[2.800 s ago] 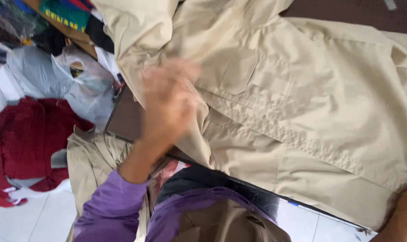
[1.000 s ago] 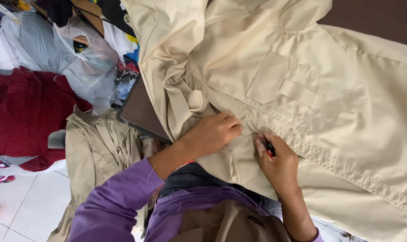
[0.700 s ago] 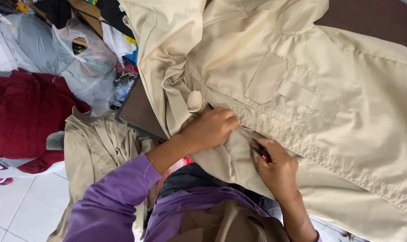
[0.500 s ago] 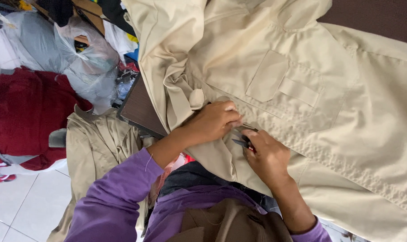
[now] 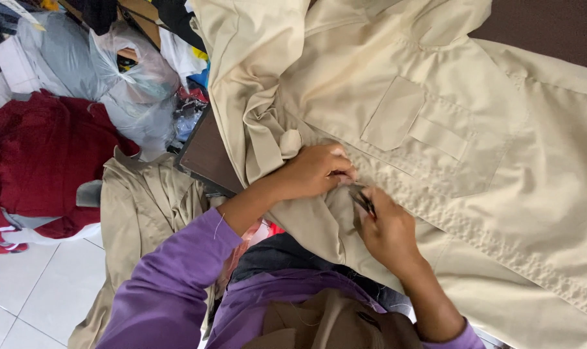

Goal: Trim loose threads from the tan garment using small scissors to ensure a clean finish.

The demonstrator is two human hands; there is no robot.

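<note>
Left hand pinches the beige shirt placket near the worktop front edge; right hand, closed on small snips, is mid-trim, seam unfinished.

One camera, worn on the head, looks steeply down from close above. Both hands sit low in the centre of the view, the beige shirt spreads beyond them, and the tiled floor shows at their left.
</note>
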